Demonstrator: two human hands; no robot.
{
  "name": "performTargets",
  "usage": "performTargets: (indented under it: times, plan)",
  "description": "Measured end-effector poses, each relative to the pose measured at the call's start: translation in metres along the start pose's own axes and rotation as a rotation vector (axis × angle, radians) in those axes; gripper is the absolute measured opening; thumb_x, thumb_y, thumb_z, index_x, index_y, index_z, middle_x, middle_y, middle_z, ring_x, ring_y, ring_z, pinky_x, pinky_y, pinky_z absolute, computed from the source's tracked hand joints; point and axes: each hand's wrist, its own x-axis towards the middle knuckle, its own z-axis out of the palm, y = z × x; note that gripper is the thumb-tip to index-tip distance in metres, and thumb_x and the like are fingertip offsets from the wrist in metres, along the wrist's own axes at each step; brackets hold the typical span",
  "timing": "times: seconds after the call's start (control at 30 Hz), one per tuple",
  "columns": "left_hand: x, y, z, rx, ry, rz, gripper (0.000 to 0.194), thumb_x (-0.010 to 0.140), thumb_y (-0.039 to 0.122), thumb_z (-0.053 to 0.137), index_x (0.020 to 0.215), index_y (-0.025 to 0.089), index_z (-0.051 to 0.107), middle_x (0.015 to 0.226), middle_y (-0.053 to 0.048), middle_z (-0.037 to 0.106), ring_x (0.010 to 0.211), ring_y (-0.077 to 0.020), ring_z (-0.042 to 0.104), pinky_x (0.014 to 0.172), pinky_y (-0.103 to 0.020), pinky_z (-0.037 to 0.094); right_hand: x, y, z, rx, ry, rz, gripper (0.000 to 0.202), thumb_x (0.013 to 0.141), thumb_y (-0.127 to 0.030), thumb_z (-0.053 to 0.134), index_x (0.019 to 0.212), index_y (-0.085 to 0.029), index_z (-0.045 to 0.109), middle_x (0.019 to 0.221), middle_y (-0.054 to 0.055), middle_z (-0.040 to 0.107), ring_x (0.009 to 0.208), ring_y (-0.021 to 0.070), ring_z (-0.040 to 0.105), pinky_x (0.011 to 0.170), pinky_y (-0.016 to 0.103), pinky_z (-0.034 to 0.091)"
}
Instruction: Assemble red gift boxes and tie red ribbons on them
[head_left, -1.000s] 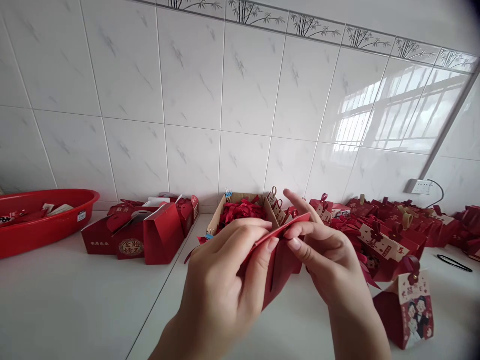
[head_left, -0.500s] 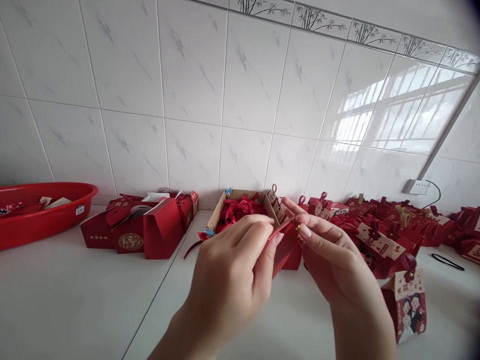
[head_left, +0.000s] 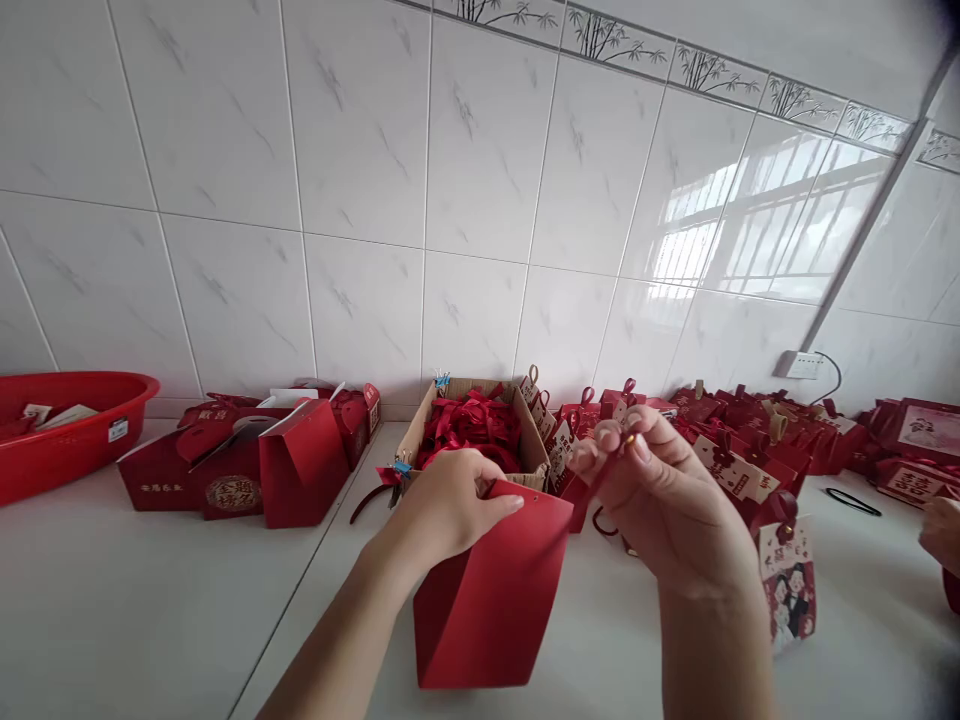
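My left hand (head_left: 457, 515) pinches the top edge of a plain red paper gift box (head_left: 495, 600), which hangs slightly tilted over the white counter. A small hole shows near the box's top edge. To its right, my right hand (head_left: 667, 500) is raised and closed on a red ribbon (head_left: 600, 480) with a small gold bead at the fingertips. The ribbon is apart from the hole. Behind the left hand stands an open cardboard box (head_left: 536, 470) full of red ribbons (head_left: 472, 420), with blue binder clips on its rim.
A red plastic basin (head_left: 75, 450) stands far left beside several red gift boxes (head_left: 300, 465). Many ribboned boxes (head_left: 750, 450) crowd the right; one with a couple picture (head_left: 787, 590) stands nearer. A black loop (head_left: 853, 501) lies on the counter. Another person's hand (head_left: 941, 535) shows at the right edge.
My hands have moved apart. The left now holds the red box lower and in full view, while the right has moved right with the ribbon. The view has turned slightly right.
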Motion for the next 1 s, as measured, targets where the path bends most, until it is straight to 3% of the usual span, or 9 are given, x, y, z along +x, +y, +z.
performTargets:
  times: [0.1, 0.17, 0.23, 0.33, 0.43, 0.5, 0.57, 0.73, 1.0]
  plan:
    - [0.002, -0.007, -0.001, 0.067, -0.254, -0.075, 0.027, 0.079, 0.047, 0.061, 0.075, 0.023, 0.072, 0.068, -0.001, 0.067, 0.059, -0.0181, 0.061, 0.048, -0.026, 0.035, 0.001, 0.001, 0.002, 0.223, -0.120, 0.171, 0.015, 0.073, -0.022, 0.080, 0.079, -0.027, 0.067, 0.068, -0.003, 0.064, 0.064, 0.0104, 0.060, 0.067, 0.024, 0.054]
    - [-0.003, -0.006, -0.009, 0.130, -0.255, -0.048, 0.027, 0.080, 0.048, 0.060, 0.089, 0.026, 0.074, 0.083, -0.002, 0.072, 0.071, -0.0212, 0.065, 0.053, -0.027, 0.040, 0.003, 0.004, 0.004, 0.334, -0.180, 0.247, 0.017, 0.069, -0.020, 0.082, 0.077, -0.025, 0.067, 0.064, -0.004, 0.061, 0.057, 0.0083, 0.055, 0.061, 0.022, 0.052]
    - [-0.011, -0.001, -0.019, 0.191, -0.144, 0.001, 0.028, 0.083, 0.047, 0.060, 0.101, 0.029, 0.071, 0.100, -0.001, 0.072, 0.085, -0.0231, 0.067, 0.063, -0.030, 0.047, 0.005, 0.007, 0.005, 0.389, -0.231, 0.302, 0.016, 0.071, -0.018, 0.081, 0.077, -0.024, 0.067, 0.063, -0.004, 0.060, 0.054, 0.0066, 0.051, 0.059, 0.020, 0.050]
    - [-0.023, 0.010, -0.031, 0.200, 0.123, 0.136, 0.023, 0.089, 0.039, 0.056, 0.109, 0.030, 0.065, 0.114, 0.000, 0.068, 0.101, -0.0213, 0.065, 0.081, -0.032, 0.051, 0.007, 0.012, 0.007, 0.391, -0.304, 0.328, 0.011, 0.077, -0.019, 0.076, 0.082, -0.021, 0.067, 0.064, -0.004, 0.060, 0.054, 0.0056, 0.050, 0.060, 0.019, 0.048]
    - [-0.033, 0.026, -0.034, 0.176, 0.426, 0.426, 0.020, 0.089, 0.027, 0.060, 0.109, 0.027, 0.065, 0.117, -0.001, 0.067, 0.109, -0.0181, 0.062, 0.094, -0.030, 0.049, 0.007, 0.017, 0.008, 0.359, -0.333, 0.330, 0.006, 0.083, -0.019, 0.071, 0.087, -0.020, 0.065, 0.066, -0.003, 0.060, 0.054, 0.0056, 0.051, 0.062, 0.019, 0.049]
    - [-0.037, 0.036, -0.032, 0.164, 0.524, 0.615, 0.021, 0.086, 0.018, 0.064, 0.106, 0.024, 0.066, 0.113, -0.002, 0.068, 0.106, -0.0161, 0.063, 0.097, -0.028, 0.048, 0.006, 0.020, 0.009, 0.343, -0.343, 0.331, 0.006, 0.084, -0.019, 0.069, 0.088, -0.020, 0.064, 0.066, -0.004, 0.058, 0.054, 0.0059, 0.052, 0.064, 0.020, 0.049]
    - [-0.039, 0.043, -0.030, 0.149, 0.520, 0.734, 0.022, 0.084, 0.010, 0.065, 0.103, 0.021, 0.067, 0.107, -0.002, 0.069, 0.100, -0.0147, 0.064, 0.096, -0.028, 0.048, 0.005, 0.022, 0.009, 0.336, -0.366, 0.334, 0.007, 0.084, -0.020, 0.069, 0.087, -0.020, 0.063, 0.063, -0.004, 0.056, 0.055, 0.0062, 0.052, 0.064, 0.020, 0.049]
    - [-0.035, 0.045, -0.028, 0.121, 0.465, 0.849, 0.018, 0.083, 0.004, 0.063, 0.096, 0.016, 0.067, 0.098, -0.004, 0.070, 0.096, -0.0145, 0.064, 0.093, -0.029, 0.050, 0.005, 0.024, 0.010, 0.309, -0.380, 0.353, 0.011, 0.081, -0.024, 0.074, 0.082, -0.020, 0.063, 0.060, -0.006, 0.050, 0.053, 0.0049, 0.046, 0.060, 0.017, 0.045]
    - [-0.034, 0.042, -0.026, 0.139, 0.562, 0.834, 0.013, 0.084, 0.008, 0.065, 0.088, 0.020, 0.064, 0.086, -0.002, 0.065, 0.087, -0.0168, 0.062, 0.077, -0.032, 0.051, 0.003, 0.023, 0.018, 0.150, -0.323, 0.185, 0.004, 0.082, -0.019, 0.072, 0.084, -0.022, 0.069, 0.074, -0.002, 0.060, 0.068, 0.0068, 0.057, 0.066, 0.017, 0.048]
